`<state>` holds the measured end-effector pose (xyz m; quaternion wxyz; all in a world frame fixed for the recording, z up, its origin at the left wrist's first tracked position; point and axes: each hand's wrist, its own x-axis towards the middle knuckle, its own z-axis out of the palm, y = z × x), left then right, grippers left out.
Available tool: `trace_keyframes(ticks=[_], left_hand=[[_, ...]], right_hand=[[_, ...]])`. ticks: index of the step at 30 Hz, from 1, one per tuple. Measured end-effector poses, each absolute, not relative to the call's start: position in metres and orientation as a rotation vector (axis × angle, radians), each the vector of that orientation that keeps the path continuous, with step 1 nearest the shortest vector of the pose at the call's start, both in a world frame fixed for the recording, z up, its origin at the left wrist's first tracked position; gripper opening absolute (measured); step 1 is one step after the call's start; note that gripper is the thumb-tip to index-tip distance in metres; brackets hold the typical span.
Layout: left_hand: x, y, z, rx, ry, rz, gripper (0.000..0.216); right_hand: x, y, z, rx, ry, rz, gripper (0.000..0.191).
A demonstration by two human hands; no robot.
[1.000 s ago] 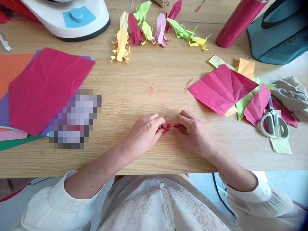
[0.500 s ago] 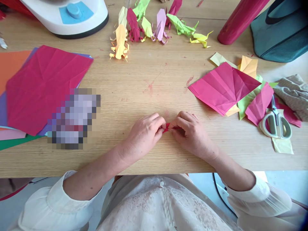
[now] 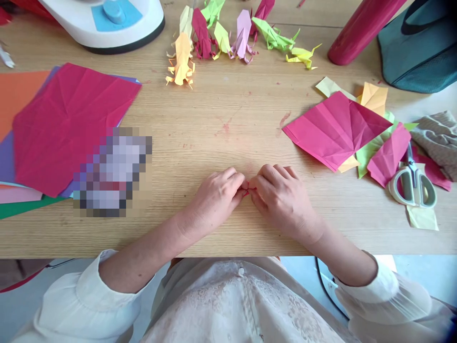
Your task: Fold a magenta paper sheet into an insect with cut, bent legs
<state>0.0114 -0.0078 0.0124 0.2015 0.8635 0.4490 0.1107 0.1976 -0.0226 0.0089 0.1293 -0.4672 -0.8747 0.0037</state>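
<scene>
A small folded piece of red paper is pinched between my two hands, just above the wooden table near its front edge. Only thin red edges of it show; my fingers cover the rest. On its left side my left hand is closed, thumb and forefinger on the paper. My right hand grips it from the right with curled fingers. The fingertips of both hands meet or nearly meet. Ahead of them, several folded paper insects, among them an orange one and a purple one, stand at the back.
Coloured sheets topped by a crimson one lie left, beside a pixelated object. On the right are a creased crimson paper, paper scraps, scissors and a grey cloth. A white appliance, red cylinder and teal bag stand behind.
My right hand has moved slightly left, closing the gap to my left hand, so less of the red paper shows. The whole view has shifted a little.
</scene>
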Motion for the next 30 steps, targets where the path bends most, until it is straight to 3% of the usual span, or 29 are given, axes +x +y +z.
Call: trace_keyframes(ticks=[21,30], left_hand=[[0.011,-0.018,0.01,2.52,1.188,0.405,0.016],[0.003,-0.012,0.011,2.281,1.068,0.503,0.015]], right_hand=[[0.22,-0.03,-0.001,-1.087,-2.594,0.047,0.021],[0.222,-0.035,-0.005,-1.136,-2.489,0.277,0.019]])
